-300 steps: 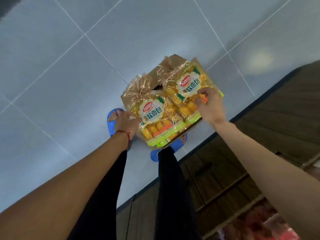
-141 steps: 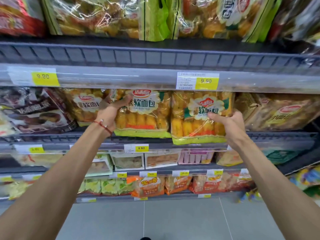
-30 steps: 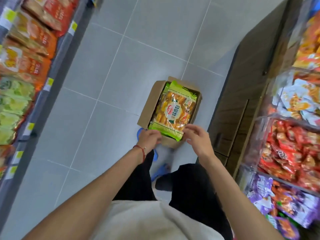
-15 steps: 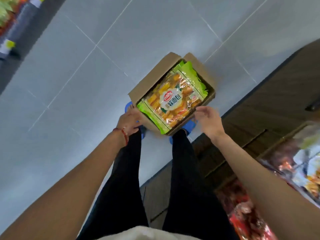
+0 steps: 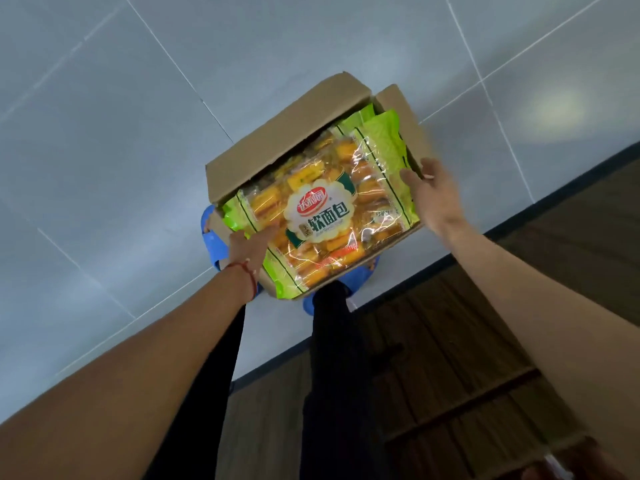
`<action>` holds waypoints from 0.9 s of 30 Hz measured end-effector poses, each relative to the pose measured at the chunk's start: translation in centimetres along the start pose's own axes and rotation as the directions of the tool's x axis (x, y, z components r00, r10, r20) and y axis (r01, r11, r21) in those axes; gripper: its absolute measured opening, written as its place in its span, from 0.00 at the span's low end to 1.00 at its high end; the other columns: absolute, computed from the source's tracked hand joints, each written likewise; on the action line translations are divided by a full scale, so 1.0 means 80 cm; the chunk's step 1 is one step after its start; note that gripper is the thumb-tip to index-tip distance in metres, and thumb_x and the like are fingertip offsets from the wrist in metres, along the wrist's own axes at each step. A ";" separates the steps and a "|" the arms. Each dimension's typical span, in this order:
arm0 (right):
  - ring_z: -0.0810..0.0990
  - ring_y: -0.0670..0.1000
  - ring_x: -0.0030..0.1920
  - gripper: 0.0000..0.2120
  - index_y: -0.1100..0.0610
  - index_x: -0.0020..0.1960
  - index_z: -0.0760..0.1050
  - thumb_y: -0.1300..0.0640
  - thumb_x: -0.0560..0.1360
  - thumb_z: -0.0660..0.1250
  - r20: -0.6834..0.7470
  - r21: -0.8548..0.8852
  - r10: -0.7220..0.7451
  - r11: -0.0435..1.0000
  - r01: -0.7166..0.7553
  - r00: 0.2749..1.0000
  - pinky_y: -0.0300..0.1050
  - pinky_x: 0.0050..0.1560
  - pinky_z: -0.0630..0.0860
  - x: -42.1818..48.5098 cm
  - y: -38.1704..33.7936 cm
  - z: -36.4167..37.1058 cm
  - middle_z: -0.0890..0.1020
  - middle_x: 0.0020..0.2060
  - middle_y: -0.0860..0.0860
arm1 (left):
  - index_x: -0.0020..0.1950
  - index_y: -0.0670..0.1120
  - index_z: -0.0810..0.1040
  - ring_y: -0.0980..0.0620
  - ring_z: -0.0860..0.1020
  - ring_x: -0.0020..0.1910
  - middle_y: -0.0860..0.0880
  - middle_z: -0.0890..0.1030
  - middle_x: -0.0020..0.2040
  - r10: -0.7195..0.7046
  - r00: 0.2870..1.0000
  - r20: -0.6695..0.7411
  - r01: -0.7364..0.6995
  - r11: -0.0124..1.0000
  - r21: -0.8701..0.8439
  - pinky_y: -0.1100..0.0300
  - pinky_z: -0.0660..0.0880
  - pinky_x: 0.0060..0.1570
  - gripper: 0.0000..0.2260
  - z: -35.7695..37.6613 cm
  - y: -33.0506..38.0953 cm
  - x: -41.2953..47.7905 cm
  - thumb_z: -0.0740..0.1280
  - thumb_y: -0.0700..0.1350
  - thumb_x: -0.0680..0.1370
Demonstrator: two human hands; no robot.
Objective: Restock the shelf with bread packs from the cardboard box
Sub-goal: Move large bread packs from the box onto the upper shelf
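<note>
From the head view, the cardboard box [image 5: 277, 140] stands open on the grey tiled floor [image 5: 104, 133], just in front of the person's feet in blue slippers [image 5: 211, 244]. Its flaps are folded outward. Inside it lies a bread pack [image 5: 322, 216], face up, with clear film, green ends and a round white label with red and dark print. The pack fills almost the whole opening, and its near end sticks out over the near edge of the box. A second green pack end [image 5: 360, 116] shows under it at the far side.

The left hand [image 5: 249, 247], with a red string at the wrist, lies flat on the near left part of the pack; its fingers are straight and close together, touching the film. The right hand [image 5: 429, 188] is at the right edge of the pack, fingers slightly spread and curved, open. Whether it touches the pack cannot be told. Dark wooden panelling [image 5: 485, 341] runs along the right side.
</note>
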State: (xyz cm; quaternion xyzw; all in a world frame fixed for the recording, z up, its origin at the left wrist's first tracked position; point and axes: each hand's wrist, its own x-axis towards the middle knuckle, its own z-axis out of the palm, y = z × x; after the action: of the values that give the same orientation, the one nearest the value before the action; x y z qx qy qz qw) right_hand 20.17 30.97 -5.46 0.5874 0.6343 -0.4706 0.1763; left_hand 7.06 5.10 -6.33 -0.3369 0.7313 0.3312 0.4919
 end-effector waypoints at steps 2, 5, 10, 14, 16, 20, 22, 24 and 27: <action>0.75 0.54 0.66 0.31 0.51 0.75 0.69 0.35 0.78 0.62 -0.018 -0.006 -0.021 1.000 0.020 1.000 0.54 0.69 0.70 0.030 -0.003 0.012 0.76 0.67 0.51 | 0.62 0.48 0.76 0.50 0.82 0.48 0.52 0.83 0.52 0.018 1.000 -0.015 -0.019 0.999 -0.035 0.53 0.78 0.53 0.31 0.013 -0.003 0.015 0.78 0.60 0.65; 0.71 0.56 0.71 0.30 0.43 0.70 0.75 0.30 0.74 0.58 -0.064 0.025 0.010 1.000 -0.008 0.998 0.59 0.74 0.64 0.055 -0.005 0.027 0.77 0.68 0.50 | 0.67 0.50 0.70 0.57 0.78 0.47 0.54 0.78 0.55 0.069 0.994 -0.088 -0.074 0.996 -0.058 0.61 0.76 0.48 0.34 0.030 -0.012 0.036 0.78 0.60 0.67; 0.73 0.54 0.69 0.27 0.47 0.73 0.70 0.37 0.78 0.63 0.045 0.185 0.000 0.983 -0.008 0.999 0.62 0.74 0.65 0.024 -0.002 0.064 0.77 0.64 0.46 | 0.76 0.52 0.63 0.50 0.75 0.61 0.54 0.73 0.61 0.011 0.983 -0.182 -0.043 0.985 -0.170 0.51 0.73 0.64 0.52 0.049 -0.028 0.041 0.80 0.67 0.58; 0.80 0.54 0.63 0.22 0.37 0.62 0.74 0.32 0.71 0.70 0.069 0.165 -0.031 0.986 0.019 0.997 0.63 0.66 0.75 0.023 0.019 0.067 0.81 0.61 0.42 | 0.78 0.50 0.61 0.47 0.72 0.67 0.51 0.72 0.70 0.007 0.985 -0.170 -0.028 0.992 -0.126 0.49 0.70 0.68 0.49 0.037 -0.033 0.047 0.80 0.62 0.63; 0.84 0.56 0.57 0.24 0.38 0.64 0.74 0.37 0.70 0.74 0.103 0.199 -0.005 0.980 -0.016 0.995 0.62 0.61 0.79 0.016 0.019 0.065 0.83 0.60 0.45 | 0.77 0.51 0.62 0.48 0.75 0.64 0.51 0.75 0.67 0.007 0.994 -0.107 -0.020 0.993 -0.119 0.50 0.74 0.62 0.46 0.023 -0.034 0.046 0.80 0.60 0.64; 0.80 0.50 0.56 0.27 0.51 0.73 0.69 0.51 0.77 0.73 0.124 0.183 0.059 0.980 -0.082 0.991 0.43 0.55 0.74 -0.010 0.014 0.064 0.80 0.60 0.46 | 0.72 0.52 0.68 0.47 0.78 0.60 0.51 0.79 0.63 0.058 0.997 -0.044 -0.059 0.998 -0.028 0.49 0.77 0.57 0.41 -0.005 -0.027 0.040 0.79 0.62 0.63; 0.77 0.51 0.60 0.32 0.53 0.76 0.67 0.52 0.76 0.74 0.091 0.216 0.100 0.969 -0.117 0.991 0.46 0.58 0.72 -0.021 0.018 0.067 0.79 0.63 0.47 | 0.71 0.54 0.69 0.46 0.78 0.60 0.51 0.79 0.63 0.054 0.998 -0.012 -0.054 0.999 0.007 0.44 0.75 0.61 0.44 -0.018 -0.018 0.039 0.79 0.67 0.60; 0.76 0.51 0.63 0.36 0.53 0.78 0.64 0.51 0.75 0.75 0.082 0.265 0.151 0.950 -0.167 0.985 0.43 0.53 0.71 -0.039 0.016 0.072 0.78 0.67 0.48 | 0.70 0.54 0.72 0.45 0.81 0.59 0.51 0.81 0.62 0.078 0.996 0.037 -0.078 0.997 0.002 0.47 0.79 0.55 0.44 -0.034 -0.011 0.040 0.80 0.67 0.57; 0.80 0.50 0.62 0.33 0.52 0.77 0.66 0.52 0.76 0.74 0.084 0.332 0.163 0.926 -0.181 0.983 0.36 0.44 0.72 -0.071 0.010 0.082 0.79 0.67 0.48 | 0.68 0.50 0.75 0.49 0.82 0.53 0.50 0.83 0.57 0.119 0.988 0.103 -0.121 0.992 0.016 0.60 0.79 0.38 0.31 -0.062 0.016 0.025 0.78 0.57 0.68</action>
State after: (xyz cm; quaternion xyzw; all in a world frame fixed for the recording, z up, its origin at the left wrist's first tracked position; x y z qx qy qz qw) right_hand 20.12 22.27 -4.61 0.6492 0.4852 -0.5710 0.1309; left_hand 3.00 1.38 -6.51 -0.2693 0.7280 0.3687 0.5115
